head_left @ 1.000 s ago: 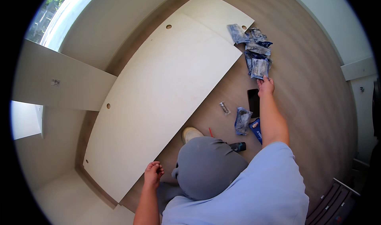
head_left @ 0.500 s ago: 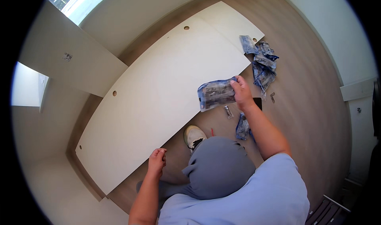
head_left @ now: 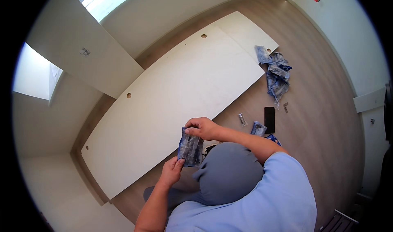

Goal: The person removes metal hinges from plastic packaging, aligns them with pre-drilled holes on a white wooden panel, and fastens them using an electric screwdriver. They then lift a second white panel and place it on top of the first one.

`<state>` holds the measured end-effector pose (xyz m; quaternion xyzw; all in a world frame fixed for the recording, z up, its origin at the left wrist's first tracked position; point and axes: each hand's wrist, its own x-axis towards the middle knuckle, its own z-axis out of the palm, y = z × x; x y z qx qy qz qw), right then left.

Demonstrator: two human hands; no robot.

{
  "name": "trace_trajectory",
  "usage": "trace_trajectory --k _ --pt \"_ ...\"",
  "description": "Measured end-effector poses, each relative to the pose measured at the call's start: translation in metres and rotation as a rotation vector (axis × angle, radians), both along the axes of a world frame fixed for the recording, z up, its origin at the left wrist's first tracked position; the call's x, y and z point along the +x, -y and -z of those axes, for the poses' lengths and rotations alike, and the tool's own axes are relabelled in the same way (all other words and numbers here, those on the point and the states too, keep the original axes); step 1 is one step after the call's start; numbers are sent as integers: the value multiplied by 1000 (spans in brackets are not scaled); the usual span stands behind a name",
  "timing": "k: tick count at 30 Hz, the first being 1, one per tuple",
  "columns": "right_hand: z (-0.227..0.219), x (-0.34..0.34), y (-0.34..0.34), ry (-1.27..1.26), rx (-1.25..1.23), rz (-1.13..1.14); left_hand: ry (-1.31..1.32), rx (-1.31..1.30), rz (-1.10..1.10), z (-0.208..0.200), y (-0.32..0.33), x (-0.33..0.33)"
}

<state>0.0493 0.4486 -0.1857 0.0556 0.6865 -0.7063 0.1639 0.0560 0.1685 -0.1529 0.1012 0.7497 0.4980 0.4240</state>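
Between my two hands is a clear and blue plastic bag with dark metal-looking parts inside; their exact kind cannot be made out. My left hand pinches the bag's lower edge. At its upper edge my right hand grips it, fingers curled over the top. The bag hangs upright above the near edge of a white panel, beside my bent knee. The panel lies flat on the floor and has round holes near its far edge.
More plastic bags lie heaped at the panel's right end. Right of my arm are a black phone, a small bag, a small packet and a metal piece. Another white panel stands at the left.
My right hand has brought the bag left and toward me, turning it upright. My left hand has moved slightly right and taken hold of its lower edge. The phone now shows fully.
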Motion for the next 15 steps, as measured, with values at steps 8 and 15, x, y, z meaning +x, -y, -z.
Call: trace_trajectory --k 8,15 --pt "42 24 5 338 -301 -1 70 89 -104 -2 2 7" --pt "76 30 17 331 -241 -24 145 74 -187 0 10 12"
